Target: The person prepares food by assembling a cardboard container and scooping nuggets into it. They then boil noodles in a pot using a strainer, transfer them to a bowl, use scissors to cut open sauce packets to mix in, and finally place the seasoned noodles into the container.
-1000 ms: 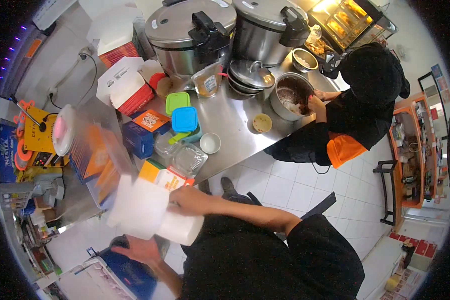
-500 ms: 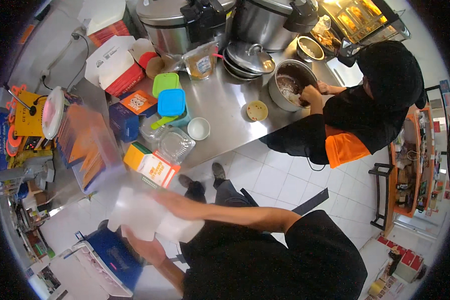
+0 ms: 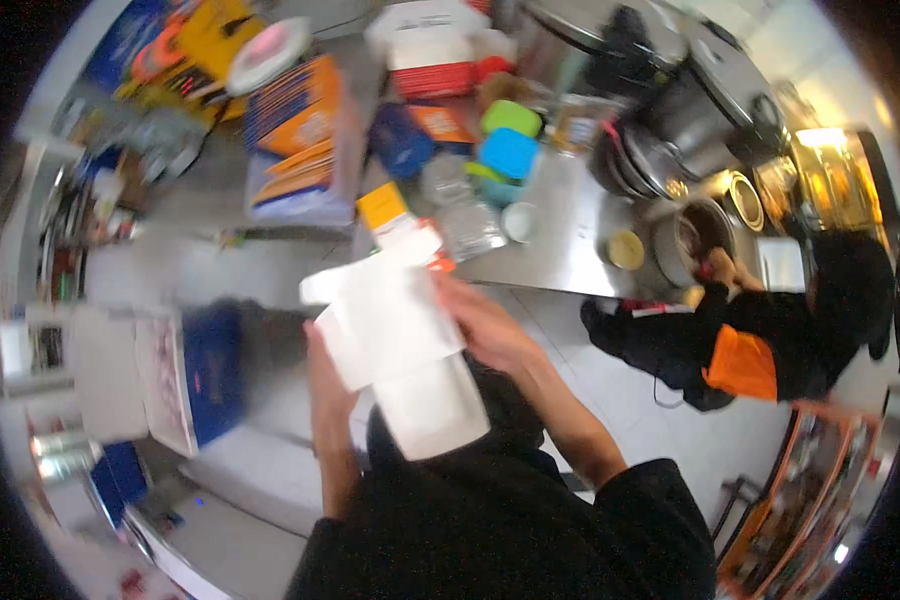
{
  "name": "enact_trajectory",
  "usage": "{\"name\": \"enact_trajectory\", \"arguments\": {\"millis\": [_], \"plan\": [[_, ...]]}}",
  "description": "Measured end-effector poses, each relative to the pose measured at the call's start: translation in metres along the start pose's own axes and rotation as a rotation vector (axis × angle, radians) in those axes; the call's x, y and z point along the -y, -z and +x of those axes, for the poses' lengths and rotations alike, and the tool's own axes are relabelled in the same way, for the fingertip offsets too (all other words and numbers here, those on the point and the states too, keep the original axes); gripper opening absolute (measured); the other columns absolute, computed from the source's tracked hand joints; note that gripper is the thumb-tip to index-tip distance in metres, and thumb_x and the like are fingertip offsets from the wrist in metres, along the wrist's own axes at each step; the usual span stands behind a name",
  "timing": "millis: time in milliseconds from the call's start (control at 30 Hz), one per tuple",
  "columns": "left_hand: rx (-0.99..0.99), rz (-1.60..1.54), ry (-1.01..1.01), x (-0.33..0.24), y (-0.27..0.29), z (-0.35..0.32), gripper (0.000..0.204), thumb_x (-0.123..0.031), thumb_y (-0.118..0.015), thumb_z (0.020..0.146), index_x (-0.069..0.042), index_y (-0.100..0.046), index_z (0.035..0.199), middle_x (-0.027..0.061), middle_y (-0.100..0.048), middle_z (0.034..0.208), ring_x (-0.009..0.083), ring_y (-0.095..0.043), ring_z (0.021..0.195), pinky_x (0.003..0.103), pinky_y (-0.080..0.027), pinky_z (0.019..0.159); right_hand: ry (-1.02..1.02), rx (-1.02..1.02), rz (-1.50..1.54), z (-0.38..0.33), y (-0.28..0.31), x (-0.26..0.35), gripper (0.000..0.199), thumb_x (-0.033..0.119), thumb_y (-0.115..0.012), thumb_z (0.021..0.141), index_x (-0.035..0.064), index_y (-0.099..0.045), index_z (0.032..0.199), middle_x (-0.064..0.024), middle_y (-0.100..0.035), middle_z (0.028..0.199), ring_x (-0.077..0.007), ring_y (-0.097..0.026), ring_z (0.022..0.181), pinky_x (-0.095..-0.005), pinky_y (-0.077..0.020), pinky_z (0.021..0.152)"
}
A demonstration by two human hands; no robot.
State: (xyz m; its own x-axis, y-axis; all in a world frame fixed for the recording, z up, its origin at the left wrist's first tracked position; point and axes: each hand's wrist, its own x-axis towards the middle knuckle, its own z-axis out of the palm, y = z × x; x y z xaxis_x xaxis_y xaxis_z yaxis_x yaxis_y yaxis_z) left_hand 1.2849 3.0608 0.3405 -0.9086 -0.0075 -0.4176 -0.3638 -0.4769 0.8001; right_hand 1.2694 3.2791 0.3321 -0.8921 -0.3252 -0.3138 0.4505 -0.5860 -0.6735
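Between my hands is a white folding cardboard food box (image 3: 395,320), its flaps spread out and its plain side showing. My left hand (image 3: 331,375) grips its left edge, with the fingers partly hidden behind the card. On the other side my right hand (image 3: 485,325) holds the upper right edge, fingers along the card. The box is in front of my body, near the edge of the steel counter (image 3: 570,245). Just beyond its top flap stands a yellow and white carton (image 3: 382,205). Motion smears the picture somewhat.
A clear bin (image 3: 305,205) of orange packets is at the left. Clear plastic containers (image 3: 470,228), a white cup (image 3: 519,221) and a blue-lidded tub (image 3: 510,153) crowd the counter. A co-worker (image 3: 770,310) reaches into a pot (image 3: 678,248). An open blue cooler (image 3: 210,375) stands lower left.
My view has turned left, so the counter and the co-worker appear further right. The box, held in both hands, is now more upright in the picture with its flaps more spread.
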Motion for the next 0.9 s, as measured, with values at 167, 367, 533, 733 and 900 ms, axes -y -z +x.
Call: {"name": "enact_trajectory", "arguments": {"millis": [167, 367, 533, 733, 900], "plan": [[-0.148, 0.135, -0.233, -0.006, 0.042, -0.021, 0.049, -0.037, -0.041, 0.105, 0.005, -0.059, 0.120, 0.0101, -0.067, 0.110, 0.0163, -0.064, 0.093, 0.031, -0.051, 0.082, 0.149, -0.189, -0.088, 0.009, -0.024, -0.043, 0.039, 0.030, -0.049, 0.103, -0.0015, -0.059, 0.124, -0.0052, -0.064, 0.116, -0.0119, -0.057, 0.105, -0.0264, -0.0428, 0.094], [-0.199, 0.264, -0.366, -0.021, 0.085, -0.077, 0.029, -0.020, -0.053, 0.102, 0.004, -0.069, 0.102, 0.0048, -0.068, 0.088, 0.0075, -0.059, 0.078, 0.022, -0.046, 0.070, 0.767, -0.404, -0.976, -0.008, -0.076, -0.088, 0.031, 0.011, -0.062, 0.094, -0.0062, -0.058, 0.120, -0.0119, -0.067, 0.104, -0.0119, -0.060, 0.092, -0.0290, -0.0487, 0.078], [-0.069, -0.128, -0.164, -0.020, 0.129, -0.102, 0.030, -0.022, -0.057, 0.099, 0.004, -0.066, 0.112, 0.0106, -0.069, 0.098, 0.0157, -0.066, 0.088, 0.031, -0.054, 0.081, 0.647, -0.430, -0.744, -0.028, -0.093, -0.131, 0.034, 0.009, -0.067, 0.091, -0.0038, -0.061, 0.122, -0.0073, -0.068, 0.100, -0.0098, -0.059, 0.086, -0.0254, -0.0481, 0.072], [-0.004, -0.714, 0.185, -0.010, 0.154, -0.112, 0.046, -0.035, -0.051, 0.101, 0.001, -0.053, 0.129, 0.0146, -0.061, 0.124, 0.0252, -0.058, 0.116, 0.041, -0.050, 0.095, 0.427, -0.488, -0.561, -0.052, -0.120, -0.148, 0.037, 0.012, -0.068, 0.093, -0.0040, -0.060, 0.125, -0.0014, -0.065, 0.087, -0.0072, -0.058, 0.080, -0.0216, -0.0457, 0.071], [-0.051, -0.597, 0.126, -0.008, 0.143, -0.104, 0.036, -0.031, -0.050, 0.102, -0.002, -0.057, 0.122, 0.0117, -0.066, 0.112, 0.0212, -0.064, 0.103, 0.037, -0.053, 0.086, 0.620, -0.492, -0.585, -0.039, -0.117, -0.165, 0.042, 0.010, -0.065, 0.094, -0.0038, -0.051, 0.130, -0.0059, -0.065, 0.099, -0.0102, -0.059, 0.090, -0.0231, -0.0455, 0.080]]}}
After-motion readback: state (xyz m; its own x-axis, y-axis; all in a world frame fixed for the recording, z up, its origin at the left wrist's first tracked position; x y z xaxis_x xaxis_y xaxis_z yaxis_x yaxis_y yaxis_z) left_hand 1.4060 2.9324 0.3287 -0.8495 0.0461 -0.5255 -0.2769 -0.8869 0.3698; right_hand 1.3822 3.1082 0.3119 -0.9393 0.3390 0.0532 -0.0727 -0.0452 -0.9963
